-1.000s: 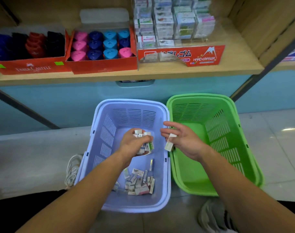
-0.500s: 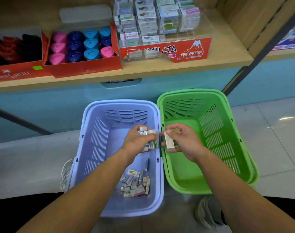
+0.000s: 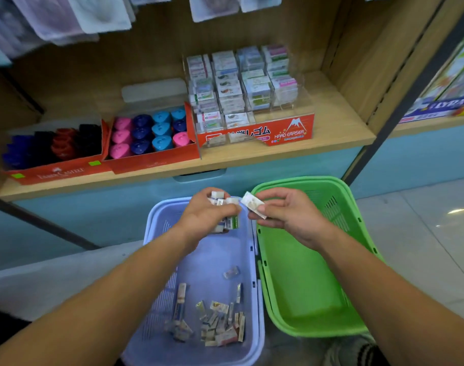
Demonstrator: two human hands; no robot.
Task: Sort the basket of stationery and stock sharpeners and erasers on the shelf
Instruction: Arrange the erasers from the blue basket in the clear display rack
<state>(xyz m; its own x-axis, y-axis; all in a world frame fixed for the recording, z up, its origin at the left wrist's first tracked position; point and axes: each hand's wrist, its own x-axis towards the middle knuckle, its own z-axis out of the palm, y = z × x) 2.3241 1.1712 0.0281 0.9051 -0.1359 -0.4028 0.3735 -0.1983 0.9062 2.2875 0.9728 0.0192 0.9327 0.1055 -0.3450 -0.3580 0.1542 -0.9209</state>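
Clutching a bundle of erasers (image 3: 219, 201) in the left hand (image 3: 208, 216), fingers wrapped tight round the lot, up over the far end of the lilac basket (image 3: 212, 260). Pinching a single eraser (image 3: 252, 204) in the right hand (image 3: 291, 213), thumb and curled fingertips on its near end, tilted, just right of the bundle, above the seam between lilac basket and green basket (image 3: 299, 281). Down at the near end of the lilac basket, a heap of loose erasers (image 3: 220, 323). Far side, on the wooden shelf (image 3: 336, 122): hard-eraser display (image 3: 286, 132) to the right, tray of pink and blue sharpeners (image 3: 151, 133) beside it on the left, darker sharpeners (image 3: 53, 146) further left.
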